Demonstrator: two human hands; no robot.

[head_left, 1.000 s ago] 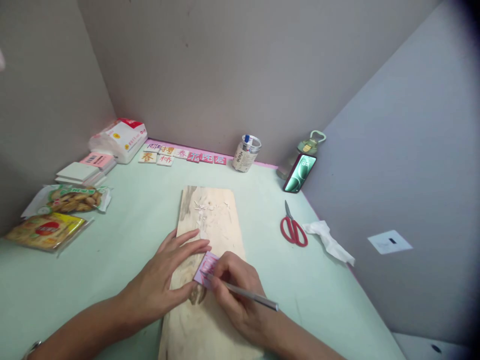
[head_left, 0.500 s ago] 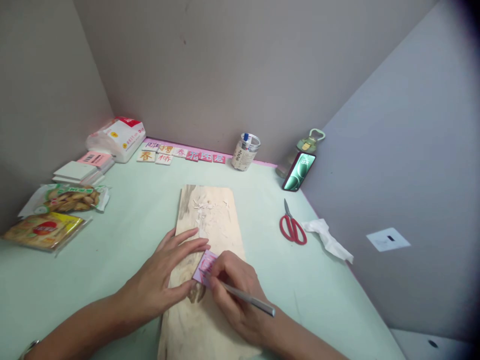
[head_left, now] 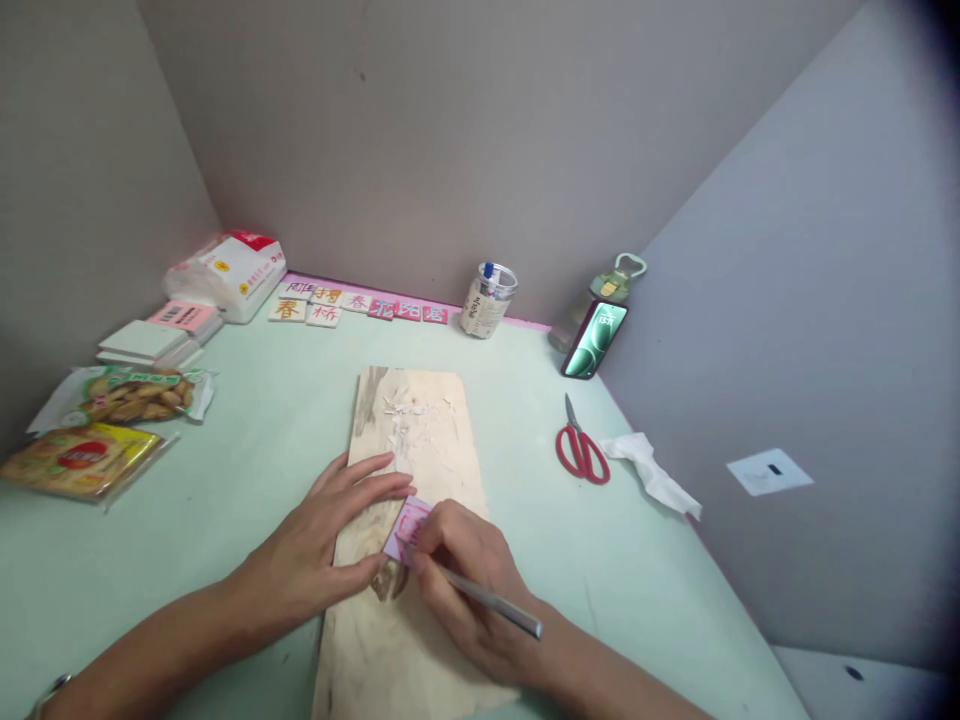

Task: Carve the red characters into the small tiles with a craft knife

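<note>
Right hand [head_left: 465, 580] pinching thin metal carving tool [head_left: 487, 600], pen grip, tip on small pink block [head_left: 409, 522]. Left hand [head_left: 322, 545] flat, fingers spread, fingertips pressing block's left edge, gripping nothing. Block lies mid wooden board [head_left: 405, 600], board at tabletop's near-centre. Shavings [head_left: 416, 420] at board's far end. For clean cut, likely: shallow strokes, firm press, left fingers out of blade path. Scissors [head_left: 581, 452], tissue [head_left: 649, 470] toward right edge; phone [head_left: 595, 340], jar [head_left: 486, 300] near far edge.
</note>
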